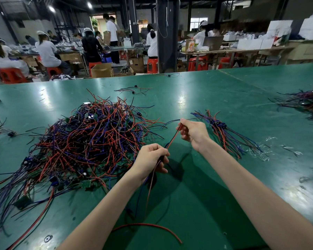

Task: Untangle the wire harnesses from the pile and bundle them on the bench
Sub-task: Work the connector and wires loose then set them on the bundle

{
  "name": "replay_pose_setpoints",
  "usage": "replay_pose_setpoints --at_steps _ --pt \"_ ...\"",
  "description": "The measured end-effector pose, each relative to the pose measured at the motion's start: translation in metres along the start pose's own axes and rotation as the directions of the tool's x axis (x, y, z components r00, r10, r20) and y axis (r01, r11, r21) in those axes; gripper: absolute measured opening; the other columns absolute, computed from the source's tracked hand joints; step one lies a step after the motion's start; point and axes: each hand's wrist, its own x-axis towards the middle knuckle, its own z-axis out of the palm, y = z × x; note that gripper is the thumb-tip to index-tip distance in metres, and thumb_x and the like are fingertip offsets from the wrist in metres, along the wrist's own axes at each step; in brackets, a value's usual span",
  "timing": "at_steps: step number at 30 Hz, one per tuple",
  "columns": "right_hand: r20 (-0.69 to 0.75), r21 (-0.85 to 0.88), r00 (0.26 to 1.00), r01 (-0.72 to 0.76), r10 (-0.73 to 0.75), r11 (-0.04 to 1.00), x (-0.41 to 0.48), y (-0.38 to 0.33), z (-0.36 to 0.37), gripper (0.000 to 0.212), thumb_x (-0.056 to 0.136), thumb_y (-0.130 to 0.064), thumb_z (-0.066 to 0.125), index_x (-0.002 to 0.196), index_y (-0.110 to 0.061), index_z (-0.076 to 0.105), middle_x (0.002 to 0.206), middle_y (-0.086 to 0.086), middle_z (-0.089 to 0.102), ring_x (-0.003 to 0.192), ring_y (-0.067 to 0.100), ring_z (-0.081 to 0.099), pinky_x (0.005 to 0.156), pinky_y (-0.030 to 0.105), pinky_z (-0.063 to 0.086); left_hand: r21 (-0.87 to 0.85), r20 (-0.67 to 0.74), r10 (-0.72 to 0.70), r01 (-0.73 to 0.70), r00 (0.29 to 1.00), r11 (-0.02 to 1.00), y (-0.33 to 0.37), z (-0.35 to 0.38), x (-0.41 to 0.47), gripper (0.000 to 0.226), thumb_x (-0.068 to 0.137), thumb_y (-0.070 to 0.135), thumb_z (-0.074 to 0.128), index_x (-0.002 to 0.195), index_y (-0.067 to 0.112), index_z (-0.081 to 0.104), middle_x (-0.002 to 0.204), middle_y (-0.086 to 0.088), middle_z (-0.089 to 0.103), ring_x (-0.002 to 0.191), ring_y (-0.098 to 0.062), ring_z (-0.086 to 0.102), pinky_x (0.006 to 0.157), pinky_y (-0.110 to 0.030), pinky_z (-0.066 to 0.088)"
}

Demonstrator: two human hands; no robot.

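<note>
A big tangled pile of red, blue and black wire harnesses with small green circuit boards lies on the green bench, left of centre. One wire harness is stretched between my hands above the bench. My left hand grips its lower part, and the red and blue wires hang down from that fist. My right hand pinches the upper end of the red wire. A sorted bundle of harnesses lies just right of my right hand.
A loose red wire curls on the bench near me. Another harness pile sits at the far right, stray harnesses behind the main pile and at the left edge. Clear plastic scraps lie right. People work at tables beyond the bench.
</note>
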Motion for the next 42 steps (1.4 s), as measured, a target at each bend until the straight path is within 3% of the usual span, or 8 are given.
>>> replay_pose_setpoints --at_steps 6,13,19,27,32,42 --pt "0.023 0.139 0.995 -0.1 0.098 0.985 0.001 -0.004 -0.001 0.028 0.095 -0.005 0.048 0.07 0.003 0.057 0.048 0.007 0.063 0.036 0.007 0.053 0.038 0.017 0.046 0.008 -0.016 0.012 -0.012 1.0 1.0 0.001 -0.002 0.001 0.014 0.089 0.002 0.056 0.076 0.001 0.061 0.052 -0.002 0.058 0.037 -0.008 0.044 0.04 -0.021 0.045" --pt "0.135 0.363 0.941 -0.339 0.311 0.868 0.001 -0.012 -0.013 0.018 0.093 -0.002 0.048 0.078 0.004 0.056 0.049 0.012 0.061 0.037 0.013 0.059 0.036 0.019 0.048 0.004 0.027 0.034 -0.034 0.999 0.999 0.001 -0.002 0.001 0.016 0.09 0.002 0.055 0.076 0.001 0.063 0.051 -0.002 0.058 0.036 -0.007 0.044 0.039 -0.02 0.044" --pt "0.131 0.28 0.978 -0.196 0.165 0.94 0.005 -0.012 -0.013 0.024 0.092 -0.01 0.058 0.071 0.002 0.056 0.047 0.007 0.06 0.039 0.009 0.059 0.042 0.019 0.051 -0.003 0.041 0.036 -0.036 0.999 0.999 0.001 -0.004 0.002 0.019 0.091 0.002 0.055 0.075 0.002 0.065 0.052 -0.002 0.059 0.037 -0.007 0.045 0.038 -0.021 0.044" --pt "0.06 0.129 0.998 0.008 -0.016 0.992 0.005 -0.013 -0.018 0.015 0.082 -0.006 0.07 0.073 0.003 0.062 0.05 0.007 0.064 0.038 0.007 0.054 0.042 0.017 0.049 -0.001 0.066 0.036 -0.036 0.997 0.999 0.002 -0.003 0.001 0.018 0.09 0.002 0.056 0.074 0.003 0.065 0.052 -0.002 0.057 0.036 -0.007 0.043 0.038 -0.019 0.043" --pt "0.034 0.099 0.998 0.04 -0.043 0.994 0.003 -0.014 -0.018 0.016 0.078 -0.006 0.073 0.07 -0.002 0.061 0.053 0.008 0.065 0.036 0.005 0.043 0.034 0.014 0.034 0.004 0.078 0.035 -0.036 0.996 0.999 0.002 -0.004 0.001 0.017 0.09 0.002 0.056 0.075 0.002 0.065 0.053 -0.002 0.057 0.037 -0.007 0.043 0.039 -0.02 0.044" --pt "0.064 0.118 0.996 0.051 -0.058 0.992 0.005 -0.012 -0.019 0.02 0.081 -0.008 0.071 0.068 -0.002 0.057 0.05 0.005 0.063 0.037 0.005 0.048 0.036 0.015 0.039 -0.016 0.064 0.02 -0.019 0.998 1.0 0.003 -0.005 0.001 0.017 0.09 0.001 0.056 0.074 0.002 0.064 0.052 -0.001 0.056 0.036 -0.006 0.042 0.038 -0.019 0.043"
